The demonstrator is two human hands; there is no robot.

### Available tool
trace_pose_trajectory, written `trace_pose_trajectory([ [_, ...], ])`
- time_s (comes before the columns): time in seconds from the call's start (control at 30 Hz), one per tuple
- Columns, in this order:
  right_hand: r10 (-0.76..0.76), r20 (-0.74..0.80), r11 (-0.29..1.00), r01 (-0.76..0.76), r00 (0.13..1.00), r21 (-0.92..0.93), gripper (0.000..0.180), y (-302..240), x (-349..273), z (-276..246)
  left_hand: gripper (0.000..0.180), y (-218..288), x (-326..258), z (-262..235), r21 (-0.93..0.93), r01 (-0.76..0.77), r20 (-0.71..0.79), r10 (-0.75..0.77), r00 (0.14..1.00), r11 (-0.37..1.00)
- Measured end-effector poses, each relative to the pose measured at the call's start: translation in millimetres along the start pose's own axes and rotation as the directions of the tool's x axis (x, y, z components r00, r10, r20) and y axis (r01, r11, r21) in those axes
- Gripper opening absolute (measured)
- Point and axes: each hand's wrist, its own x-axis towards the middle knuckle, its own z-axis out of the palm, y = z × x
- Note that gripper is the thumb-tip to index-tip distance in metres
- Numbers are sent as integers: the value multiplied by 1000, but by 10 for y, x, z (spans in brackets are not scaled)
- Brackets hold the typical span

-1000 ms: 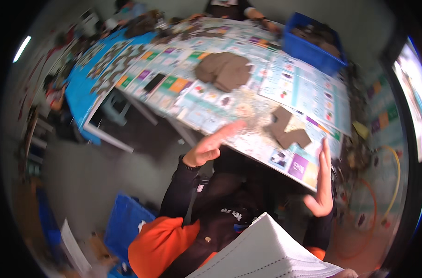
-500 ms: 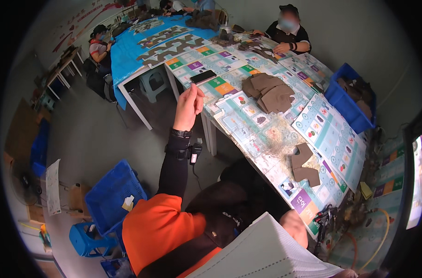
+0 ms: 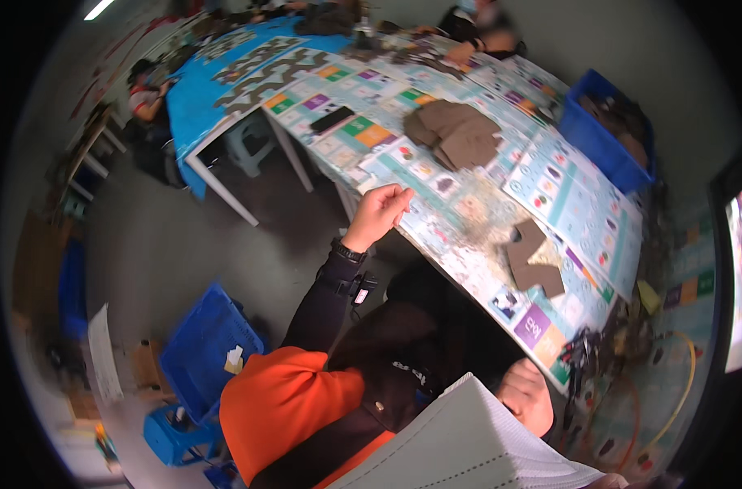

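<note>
Grey floor point(image 3: 183, 244) lies open to the left of the long table point(image 3: 468, 220), and the table edge runs slanting from upper left to lower right, just beside the left hand point(image 3: 379, 213). This hand is raised at the edge, its fingers curled loosely toward the palm, and it holds nothing; a dark watch band sits at the wrist. The right hand point(image 3: 527, 397) is low near the body, beside a white ruled sheet point(image 3: 477, 444); whether it grips the sheet cannot be told.

Colourful printed sheets with small squares in green, orange and purple cover the table. A flat black device point(image 3: 332, 120) lies on them, apart from the left hand. A pile of brown cloth pieces point(image 3: 455, 134) rests in the middle, and two brown flat pieces point(image 3: 534, 259) lie nearer the person. A blue plastic box point(image 3: 603, 134) stands at the far right edge. Another blue crate point(image 3: 208, 350) stands on the floor, with a white scrap inside.
</note>
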Motion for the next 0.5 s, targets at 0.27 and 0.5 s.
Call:
trace_pose_trajectory([
  [0.27,82,-494,927,115,865,356,105,112,-174,5,72,-231,112,645,30,-318,272,299,915,948],
  [0.5,324,162,852,-362,932,377,59,208,-440,-249,45,-627,241,1017,425,-510,265,436,860,748],
])
